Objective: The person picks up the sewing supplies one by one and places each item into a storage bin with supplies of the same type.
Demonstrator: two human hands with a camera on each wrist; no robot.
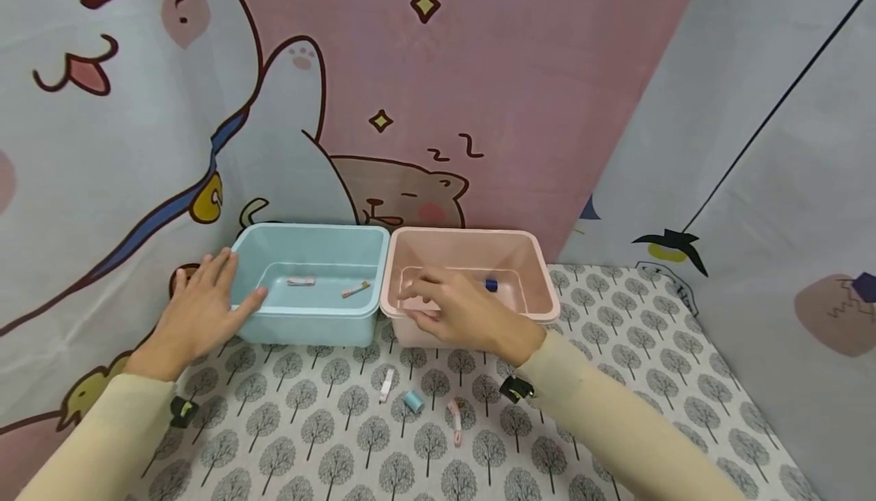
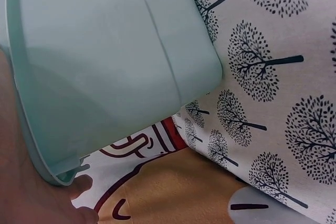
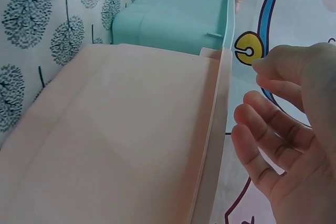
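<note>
My left hand [image 1: 198, 315] rests on the left rim of the light blue plastic bin [image 1: 308, 326]. In the left wrist view its fingers [image 2: 81, 187] lie along the bin's rim. Inside that bin are a small pale pink strip [image 1: 301, 281] and a slim piece with a brownish end [image 1: 356, 289]. Over the near rim of the pink bin [image 1: 541, 288] hovers my right hand [image 1: 455, 307], its fingers loosely bent; I see nothing held between them. A dark blue spool [image 1: 490, 285] lies in the pink bin, whose floor the right hand partly hides.
In front of the bins, on the tree-print cloth [image 1: 315, 425], lie a small white strip [image 1: 386, 385], a light blue spool [image 1: 414, 401] and a pink strip [image 1: 455, 421]. The bins stand side by side against a cartoon-printed backdrop [image 1: 520, 90].
</note>
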